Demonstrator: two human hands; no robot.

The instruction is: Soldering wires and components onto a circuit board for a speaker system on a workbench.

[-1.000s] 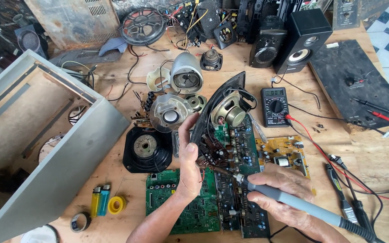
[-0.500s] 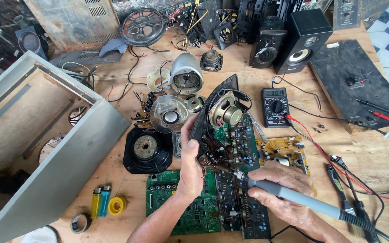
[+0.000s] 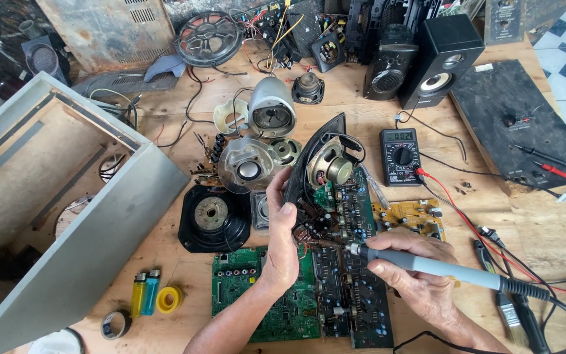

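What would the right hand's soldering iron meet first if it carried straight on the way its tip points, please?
Probably the dark board that the left hand steadies: the soldering iron in the right hand points left at it, though depth is unclear.

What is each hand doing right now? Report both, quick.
Left hand: closed on the edge of the upright black speaker panel.
Right hand: closed around the grey soldering iron, tip at the circuit boards.

Your one screen is on the black multimeter (image 3: 401,156), lying on the wooden bench just right of the speaker you're propping up. Its display (image 3: 400,136) is a small pale grey rectangle above the round dial.
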